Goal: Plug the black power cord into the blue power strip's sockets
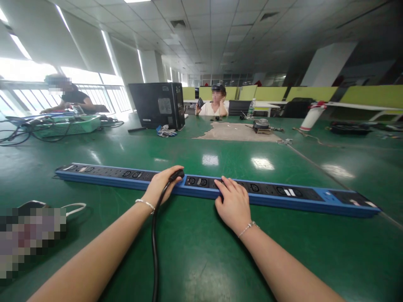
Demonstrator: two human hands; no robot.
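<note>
A long blue power strip [270, 200] with black socket panels lies crosswise on the green table. My left hand [160, 184] is closed around the black plug [179, 173] of a power cord, just over the strip's middle. Whether the plug touches a socket is hidden by my fingers. Its black cord [154, 239] hangs down past my wrist toward the near edge of the view. To the right, my right hand [233, 203] grips the strip's near edge, fingers bent over the top and thumb at the front side.
A black computer case [157, 105] stands at the back, gloves [166, 131] beside it. Cables fill a green basket [71, 127] at far left. A blurred-out object [31, 235] lies near left. Two people [215, 107] sit beyond the table. A bottle [251, 108] stands behind.
</note>
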